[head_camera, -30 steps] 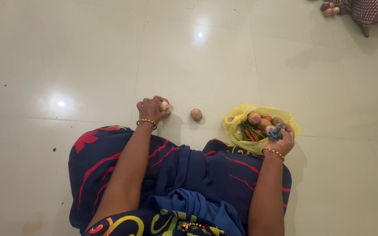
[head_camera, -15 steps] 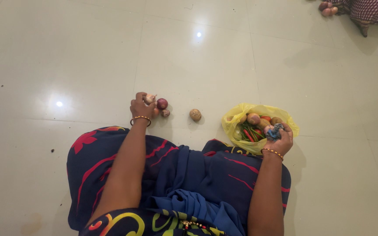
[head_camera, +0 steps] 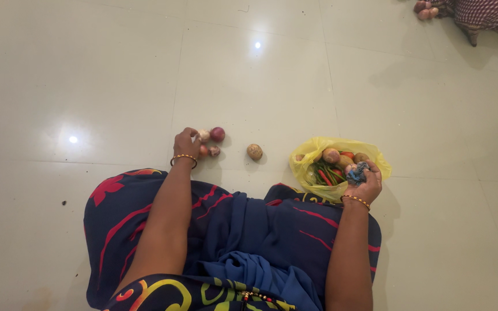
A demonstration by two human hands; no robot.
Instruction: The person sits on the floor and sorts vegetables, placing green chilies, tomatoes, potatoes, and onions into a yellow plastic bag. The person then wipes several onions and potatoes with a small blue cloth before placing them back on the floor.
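Flanking left hand (head_camera: pixel 186 142): onions (head_camera: pixel 217 134), potato (head_camera: pixel 254 151).

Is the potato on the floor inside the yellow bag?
No, the potato lies alone on the floor tiles, left of the yellow bag.

The left arm stretches forward, its bangled wrist low to the floor and the left hand (head_camera: pixel 187 142) curled with knuckles up. The right arm reaches out on the right, the right hand (head_camera: pixel 365 183) closed, fingers folded inward.
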